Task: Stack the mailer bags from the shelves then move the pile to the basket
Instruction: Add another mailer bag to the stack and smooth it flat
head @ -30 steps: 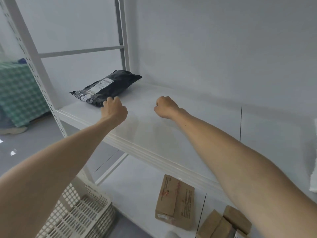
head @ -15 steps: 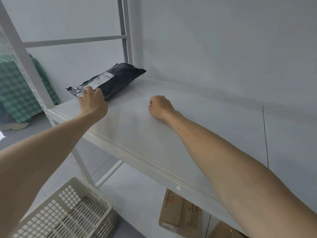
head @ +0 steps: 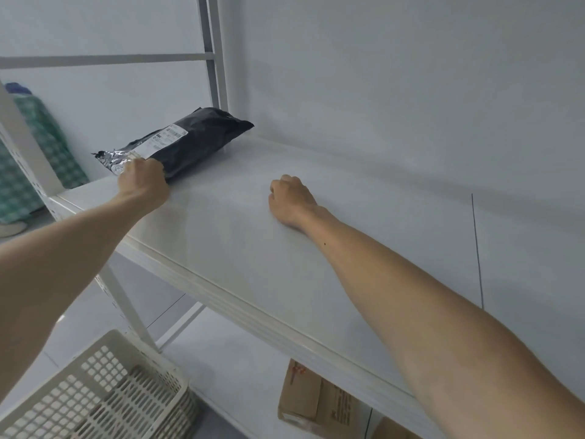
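Observation:
A black mailer bag [head: 196, 141] with a white label lies at the back left corner of the white shelf [head: 253, 248]. My left hand [head: 144, 180] is at the bag's near end, fingers curled onto its crinkled edge. My right hand [head: 291, 198] rests as a loose fist on the bare shelf, about a hand's width to the right of the bag, holding nothing. A cream slotted basket [head: 95, 391] stands on the floor below the shelf's left end.
White perforated uprights [head: 218, 58] frame the shelf at left and back. Brown cardboard boxes [head: 319, 403] sit on the lower shelf. A green checked cloth [head: 41, 144] hangs beyond the left upright. The wall runs close behind the shelf.
My left hand slid left and forward along the shelf to the bag's near end and closed on it. My right hand stayed fisted on the shelf. The view shifted slightly.

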